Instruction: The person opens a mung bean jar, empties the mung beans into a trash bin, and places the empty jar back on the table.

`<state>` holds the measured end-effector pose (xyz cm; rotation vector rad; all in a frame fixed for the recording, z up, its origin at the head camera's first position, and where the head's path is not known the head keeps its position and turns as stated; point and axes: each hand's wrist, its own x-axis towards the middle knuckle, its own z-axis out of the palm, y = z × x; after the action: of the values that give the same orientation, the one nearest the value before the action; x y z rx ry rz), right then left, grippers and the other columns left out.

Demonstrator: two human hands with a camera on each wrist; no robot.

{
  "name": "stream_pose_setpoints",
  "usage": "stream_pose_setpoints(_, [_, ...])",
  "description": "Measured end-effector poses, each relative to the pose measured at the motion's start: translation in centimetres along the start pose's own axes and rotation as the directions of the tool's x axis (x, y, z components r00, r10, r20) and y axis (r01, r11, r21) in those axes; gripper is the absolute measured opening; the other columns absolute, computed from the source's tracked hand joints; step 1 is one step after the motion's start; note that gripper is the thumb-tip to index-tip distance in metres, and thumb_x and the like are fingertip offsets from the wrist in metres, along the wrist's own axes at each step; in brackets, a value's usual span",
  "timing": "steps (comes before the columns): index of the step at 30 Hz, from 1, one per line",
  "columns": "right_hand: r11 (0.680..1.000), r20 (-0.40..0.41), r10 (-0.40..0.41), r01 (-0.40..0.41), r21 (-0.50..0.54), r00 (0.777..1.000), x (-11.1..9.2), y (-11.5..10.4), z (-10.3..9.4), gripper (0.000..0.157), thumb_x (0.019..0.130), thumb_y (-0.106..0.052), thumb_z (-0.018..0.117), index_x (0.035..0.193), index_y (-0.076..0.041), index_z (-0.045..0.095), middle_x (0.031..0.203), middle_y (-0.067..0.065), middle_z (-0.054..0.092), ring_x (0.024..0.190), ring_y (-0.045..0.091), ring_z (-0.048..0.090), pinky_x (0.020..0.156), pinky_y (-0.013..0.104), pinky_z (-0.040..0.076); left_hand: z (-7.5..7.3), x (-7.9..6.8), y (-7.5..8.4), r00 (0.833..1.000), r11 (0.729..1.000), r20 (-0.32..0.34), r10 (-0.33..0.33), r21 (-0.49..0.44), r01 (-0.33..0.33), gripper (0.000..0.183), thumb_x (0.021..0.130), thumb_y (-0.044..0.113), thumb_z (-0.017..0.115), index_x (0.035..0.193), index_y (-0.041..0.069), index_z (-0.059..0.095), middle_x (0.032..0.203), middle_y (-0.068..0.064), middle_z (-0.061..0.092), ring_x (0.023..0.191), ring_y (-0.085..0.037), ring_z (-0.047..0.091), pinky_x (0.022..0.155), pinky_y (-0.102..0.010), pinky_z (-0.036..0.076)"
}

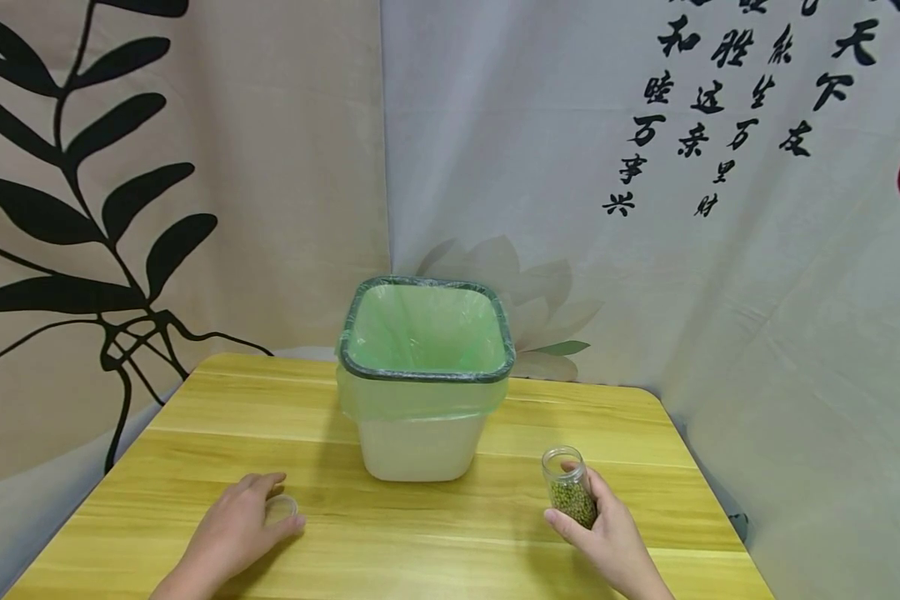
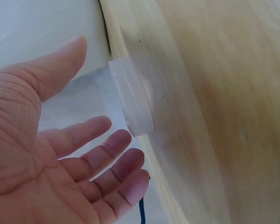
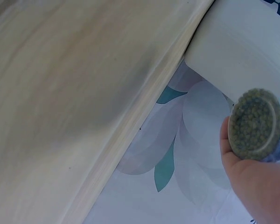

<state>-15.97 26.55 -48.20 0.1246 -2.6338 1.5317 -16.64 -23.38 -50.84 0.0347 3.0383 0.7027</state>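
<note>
My right hand (image 1: 613, 540) grips a clear jar (image 1: 572, 498), tilted a little and raised off the table, with its mouth uncovered. Small green beans (image 3: 256, 122) fill its lower part; in the right wrist view they show through the base. On the left, a clear, shallow round lid (image 2: 131, 97) lies on the wooden table. My left hand (image 1: 231, 527) is spread around this lid, thumb on one side and loosely bent fingers on the other. In the left wrist view a gap shows between the fingers and the lid.
A whitish bin (image 1: 420, 450) lined with a green plastic bag stands between the hands, farther back on the wooden table (image 1: 390, 550). A dark rim band (image 1: 427, 377) holds the bag. Printed cloth curtains (image 1: 495, 167) hang behind the table and at its sides.
</note>
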Motion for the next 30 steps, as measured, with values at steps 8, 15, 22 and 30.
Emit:
stream_pose_setpoints(8, [1.000, -0.007, -0.002, 0.002, -0.008, 1.000, -0.1, 0.0, 0.0, 0.067, 0.090, -0.024, 0.088, 0.148, -0.014, 0.057, 0.128, 0.010, 0.073, 0.099, 0.010, 0.068, 0.078, 0.026, 0.060, 0.0, -0.1, 0.3, 1.000, 1.000, -0.024, 0.012, -0.025, -0.012, 0.087, 0.092, 0.058, 0.080, 0.148, -0.004, 0.056, 0.139, -0.025, 0.066, 0.128, -0.053, 0.060, 0.104, -0.071, 0.051])
stream_pose_setpoints(15, [1.000, -0.014, 0.011, -0.011, -0.005, 1.000, 0.0, 0.0, -0.1, 0.068, 0.090, -0.025, 0.089, 0.149, -0.015, 0.056, 0.129, 0.011, 0.073, 0.100, 0.010, 0.068, 0.080, 0.026, 0.060, -0.1, -0.4, 0.7, 0.999, 0.998, -0.037, 0.031, -0.049, -0.032, 0.084, 0.094, 0.056, 0.078, 0.148, -0.004, 0.056, 0.144, -0.027, 0.062, 0.133, -0.055, 0.057, 0.105, -0.073, 0.050])
stream_pose_setpoints(22, [0.999, -0.024, 0.036, -0.036, -0.030, 0.999, 0.1, 0.0, -0.4, 0.070, 0.090, -0.031, 0.089, 0.149, -0.014, 0.056, 0.131, 0.011, 0.071, 0.100, 0.012, 0.067, 0.077, 0.025, 0.059, -0.3, -0.7, 1.4, 0.998, 0.996, -0.049, 0.044, -0.073, -0.048, 0.081, 0.095, 0.057, 0.076, 0.148, -0.001, 0.058, 0.148, -0.028, 0.060, 0.134, -0.055, 0.056, 0.104, -0.073, 0.051])
stream_pose_setpoints(30, [0.997, -0.033, 0.042, -0.044, -0.063, 0.999, 0.2, 0.0, -0.7, 0.072, 0.090, -0.035, 0.089, 0.150, -0.013, 0.055, 0.132, 0.012, 0.071, 0.101, 0.014, 0.066, 0.076, 0.025, 0.058, -0.7, -0.9, 2.6, 0.985, 0.985, -0.133, 0.108, -0.123, -0.125, 0.088, 0.095, 0.074, 0.064, 0.148, 0.004, 0.059, 0.151, -0.024, 0.059, 0.134, -0.051, 0.059, 0.104, -0.071, 0.054])
